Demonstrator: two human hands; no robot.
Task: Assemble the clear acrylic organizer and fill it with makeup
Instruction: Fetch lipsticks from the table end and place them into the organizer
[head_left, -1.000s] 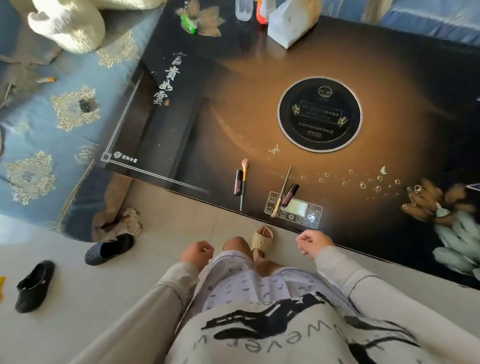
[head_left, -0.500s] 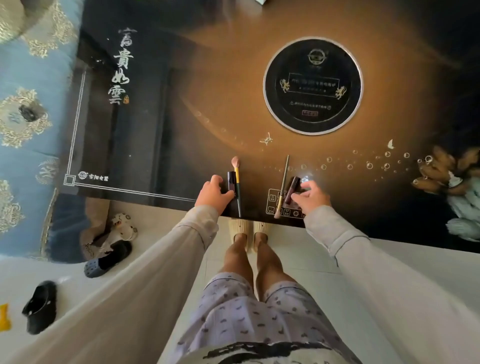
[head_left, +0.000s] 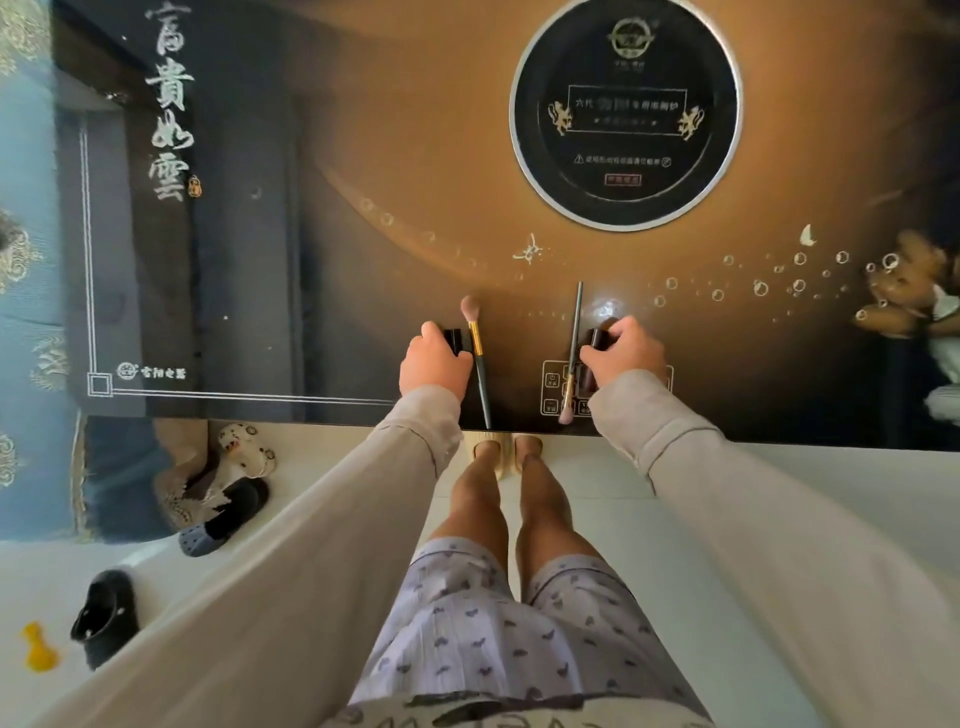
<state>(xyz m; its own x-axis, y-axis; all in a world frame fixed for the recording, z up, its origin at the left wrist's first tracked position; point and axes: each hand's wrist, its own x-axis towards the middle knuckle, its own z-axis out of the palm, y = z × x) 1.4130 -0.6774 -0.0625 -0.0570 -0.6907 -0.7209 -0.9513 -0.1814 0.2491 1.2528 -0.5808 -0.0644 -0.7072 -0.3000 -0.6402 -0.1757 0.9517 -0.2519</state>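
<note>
2 brushes (head_left: 478, 358) on table (head_left: 311, 260); 2 dark tubes, l hand (head_left: 434, 358) & r hand (head_left: 623, 351) each grip 1.

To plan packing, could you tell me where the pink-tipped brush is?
Head view: the pink-tipped brush lies near the table's front edge, beside the left hand.

- Dark glossy table (head_left: 322, 218), amber glow across the middle, white calligraphy at left, printed bubbles at right.
- Round black burner plate (head_left: 625, 111) set into the top.
- Pale tiled floor (head_left: 779, 483) below.
- Blue patterned sofa (head_left: 26, 260) at left.
- Black slippers (head_left: 104, 613) beside.
</note>
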